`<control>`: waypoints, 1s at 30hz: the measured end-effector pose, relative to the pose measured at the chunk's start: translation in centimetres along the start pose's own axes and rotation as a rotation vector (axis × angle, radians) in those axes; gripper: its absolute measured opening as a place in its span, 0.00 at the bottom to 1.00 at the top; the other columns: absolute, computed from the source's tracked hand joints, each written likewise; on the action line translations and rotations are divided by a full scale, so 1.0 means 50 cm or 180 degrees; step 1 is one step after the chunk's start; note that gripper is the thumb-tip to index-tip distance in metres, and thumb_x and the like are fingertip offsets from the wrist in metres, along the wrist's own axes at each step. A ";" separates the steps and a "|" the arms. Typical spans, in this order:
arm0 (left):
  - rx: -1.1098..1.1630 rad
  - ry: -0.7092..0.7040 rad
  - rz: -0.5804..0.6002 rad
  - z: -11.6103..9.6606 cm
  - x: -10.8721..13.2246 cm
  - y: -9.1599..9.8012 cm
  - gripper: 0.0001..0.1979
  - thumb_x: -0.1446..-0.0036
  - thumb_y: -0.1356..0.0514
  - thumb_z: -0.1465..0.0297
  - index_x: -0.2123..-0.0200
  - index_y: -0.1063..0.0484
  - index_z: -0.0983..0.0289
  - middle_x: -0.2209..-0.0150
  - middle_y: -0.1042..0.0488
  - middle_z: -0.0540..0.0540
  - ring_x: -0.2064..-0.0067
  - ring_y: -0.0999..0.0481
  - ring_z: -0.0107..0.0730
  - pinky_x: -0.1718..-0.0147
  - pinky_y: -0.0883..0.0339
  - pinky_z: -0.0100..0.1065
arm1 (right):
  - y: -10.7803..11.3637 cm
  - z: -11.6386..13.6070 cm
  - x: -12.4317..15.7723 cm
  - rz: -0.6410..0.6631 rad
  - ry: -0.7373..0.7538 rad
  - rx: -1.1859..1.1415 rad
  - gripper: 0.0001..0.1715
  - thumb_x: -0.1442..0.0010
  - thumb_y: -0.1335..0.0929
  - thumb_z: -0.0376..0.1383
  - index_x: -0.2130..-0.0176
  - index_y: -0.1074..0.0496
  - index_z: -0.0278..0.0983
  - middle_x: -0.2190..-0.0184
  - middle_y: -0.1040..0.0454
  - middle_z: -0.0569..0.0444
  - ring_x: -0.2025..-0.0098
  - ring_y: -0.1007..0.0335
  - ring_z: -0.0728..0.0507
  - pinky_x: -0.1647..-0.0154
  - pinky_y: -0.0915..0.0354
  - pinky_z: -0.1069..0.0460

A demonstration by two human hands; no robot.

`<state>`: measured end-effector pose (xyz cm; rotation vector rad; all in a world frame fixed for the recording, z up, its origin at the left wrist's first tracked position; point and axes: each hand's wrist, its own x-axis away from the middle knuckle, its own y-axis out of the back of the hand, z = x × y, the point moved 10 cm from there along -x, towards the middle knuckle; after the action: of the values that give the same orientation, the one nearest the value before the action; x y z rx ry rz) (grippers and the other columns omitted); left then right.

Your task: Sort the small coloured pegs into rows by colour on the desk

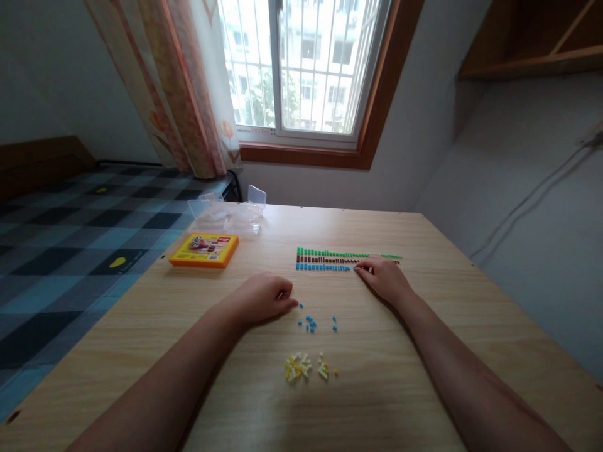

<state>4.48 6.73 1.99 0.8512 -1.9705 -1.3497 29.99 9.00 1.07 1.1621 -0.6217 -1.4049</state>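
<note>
My left hand (264, 297) rests on the wooden table (424, 376), fingers curled in loosely, fingertip pointing at several loose blue beads (311, 322). My right hand (384, 276) lies at the right end of three bead rows: a green row (343, 253), a brown row (330, 259) and a blue row (323, 267). Its fingertips are pinched together at the end of the blue row; whether a bead is between them I cannot make out. A small heap of yellow beads (301, 367) lies nearer to me.
An orange flat box (204, 249) lies at the left of the table. Clear plastic containers (230, 212) stand at the far left edge. A bed with a checked blue cover (70, 251) is on the left, a window (301, 69) and curtain behind.
</note>
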 end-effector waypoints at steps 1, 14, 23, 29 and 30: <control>0.0008 0.0011 0.0002 0.000 0.000 0.000 0.17 0.41 0.42 0.58 0.76 0.31 0.62 0.75 0.27 0.52 0.73 0.34 0.31 0.73 0.50 0.34 | -0.004 0.001 -0.001 0.0015 -0.0013 0.0026 0.10 0.35 0.32 0.36 0.62 0.18 0.40 0.61 0.19 0.52 0.59 0.25 0.42 0.56 0.35 0.50; -0.0004 0.0015 -0.0026 0.005 -0.001 -0.001 0.17 0.41 0.42 0.57 0.76 0.31 0.61 0.75 0.27 0.52 0.73 0.34 0.31 0.73 0.50 0.34 | 0.001 0.018 0.001 -0.0156 0.0102 -0.0149 0.12 0.37 0.31 0.37 0.56 0.18 0.41 0.62 0.19 0.53 0.63 0.25 0.43 0.59 0.34 0.50; 0.0025 0.0006 0.0022 0.001 -0.002 -0.001 0.17 0.41 0.43 0.57 0.77 0.32 0.62 0.75 0.27 0.52 0.73 0.34 0.31 0.73 0.51 0.34 | -0.011 0.026 0.001 -0.0054 0.0195 -0.0258 0.12 0.35 0.32 0.38 0.59 0.17 0.43 0.61 0.18 0.53 0.62 0.23 0.43 0.58 0.32 0.50; 0.0021 -0.0001 0.0004 0.005 -0.002 -0.005 0.17 0.41 0.42 0.57 0.76 0.32 0.62 0.75 0.27 0.52 0.73 0.35 0.31 0.73 0.50 0.34 | 0.011 0.022 0.003 -0.0292 0.0137 -0.0267 0.13 0.38 0.32 0.35 0.58 0.17 0.41 0.61 0.18 0.52 0.61 0.23 0.42 0.56 0.32 0.50; 0.0014 0.0004 0.0011 0.005 -0.002 -0.004 0.17 0.41 0.42 0.57 0.76 0.31 0.62 0.75 0.27 0.52 0.73 0.35 0.31 0.73 0.50 0.34 | 0.012 0.021 0.003 -0.0296 0.0112 -0.0227 0.13 0.38 0.32 0.35 0.59 0.17 0.41 0.61 0.18 0.52 0.62 0.23 0.42 0.57 0.32 0.50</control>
<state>4.37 6.88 1.70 0.8501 -1.9738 -1.3432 29.32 8.48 1.92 1.1688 -0.4945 -1.4702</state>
